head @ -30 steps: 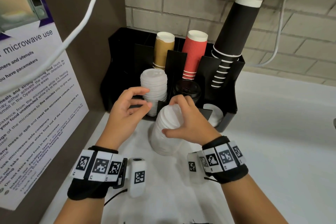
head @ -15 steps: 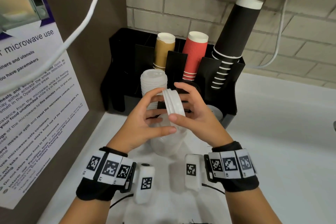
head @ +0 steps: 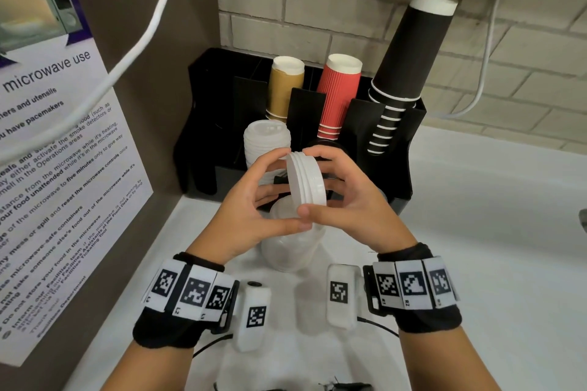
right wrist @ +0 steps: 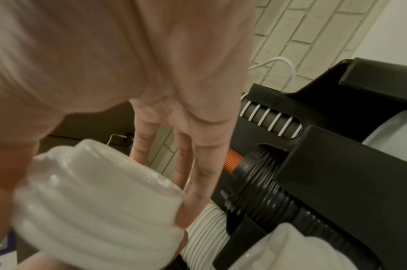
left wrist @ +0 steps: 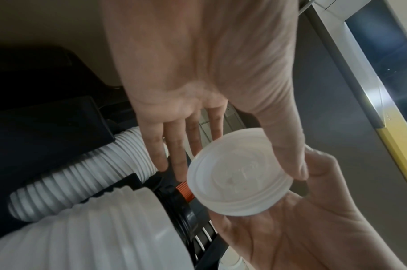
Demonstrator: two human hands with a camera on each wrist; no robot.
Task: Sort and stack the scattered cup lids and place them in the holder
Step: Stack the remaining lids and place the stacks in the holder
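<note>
Beside "microwave use" poster (head: 60, 149), both hands gripping lids (head: 306, 179)

The small stack of lids (head: 305, 179) is smooth, faintly glossy white plastic with ridged rims. The holder (head: 409, 149) is matt black plastic. The red cups (head: 337, 95) are ribbed paper, the black cups (head: 409, 51) smooth matt paper. The desk (head: 492, 232) looks smooth and white.
</note>
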